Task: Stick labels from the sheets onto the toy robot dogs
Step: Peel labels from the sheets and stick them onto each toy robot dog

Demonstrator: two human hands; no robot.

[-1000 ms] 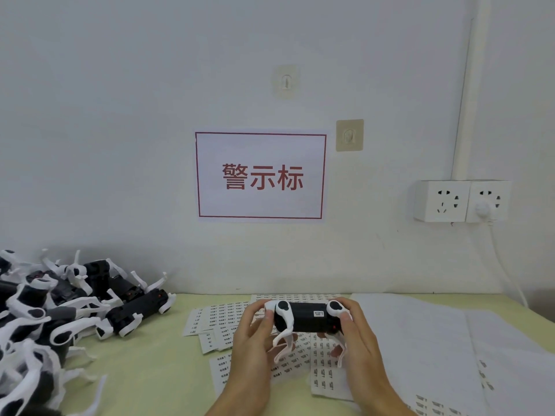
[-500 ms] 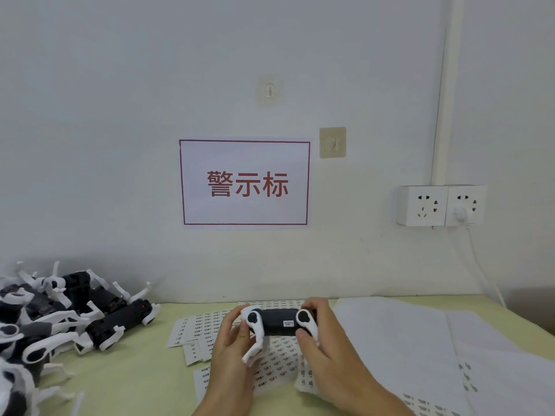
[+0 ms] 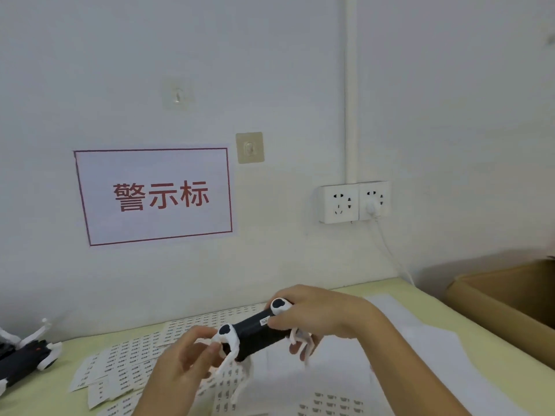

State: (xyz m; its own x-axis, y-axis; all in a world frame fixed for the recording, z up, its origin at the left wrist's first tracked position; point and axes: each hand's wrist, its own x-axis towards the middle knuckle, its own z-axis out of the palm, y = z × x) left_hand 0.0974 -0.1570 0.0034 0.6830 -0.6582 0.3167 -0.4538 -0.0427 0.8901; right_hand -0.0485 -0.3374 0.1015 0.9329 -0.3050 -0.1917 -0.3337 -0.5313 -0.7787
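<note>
A: Where's the toy robot dog (image 3: 255, 333)?

B: In the air over the label sheets (image 3: 129, 358), held between both hands and tilted, its right end higher. Black body, white leg joints at each end.

A: Right hand (image 3: 315, 313)?

B: Fingers curled round the upper right end of the dog, thumb on the body just beside a small white label (image 3: 265, 320). White legs hang below that hand.

A: Left hand (image 3: 183, 355)?

B: Fingers curled at the lower left end, next to the white joint. It touches the legs there, but motion blur hides the exact hold. Looks like a pinch on a leg; can't say more.

A: Label stuck on?

B: It's lying flat on the black body, near the right end. Print too small to read.

A: Sheets?

B: Spread on the pale green table (image 3: 75, 403), overlapping, rows of small printed labels. More blank white paper (image 3: 420, 349) to the right, partly under the right forearm.

A: Other dogs?

B: One more dog (image 3: 27, 355) at the far left edge, lying on the table, well apart from the hands. Partly cut off by the frame.

A: Anything else?

B: Cardboard box (image 3: 510, 295) at the right, past the table edge. On the wall: a red-bordered sign (image 3: 156, 196), two adhesive hooks (image 3: 250, 147), a double socket (image 3: 354, 202) with a white plug in it, cable dropping toward the table.
</note>
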